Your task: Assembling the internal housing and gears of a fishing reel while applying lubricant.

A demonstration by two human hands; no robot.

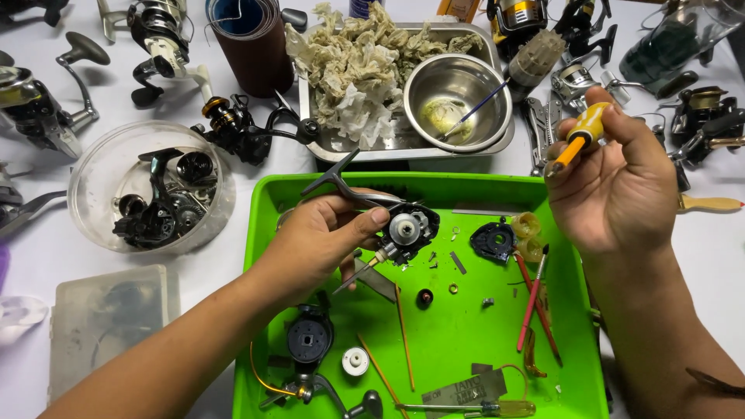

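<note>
My left hand (326, 237) grips a black fishing reel body (407, 229) with a grey handle arm (337, 182), held just above the green tray (497, 372). A thin tool sticks out below the reel. My right hand (617, 182) is raised at the right, above the tray's edge, closed on a small yellow-and-orange handled screwdriver (578, 140). On the tray lie a black side cover (493, 240), a second reel body (309, 341), a white spool part (355, 361), red-handled brushes (535, 299), thin sticks and small screws.
Behind the tray a metal pan (326, 143) holds crumpled paper towels and a steel bowl (458, 101) with a brush. A clear round tub (147, 186) of reel parts and a clear plastic box (109, 322) stand left. Several reels lie around the table.
</note>
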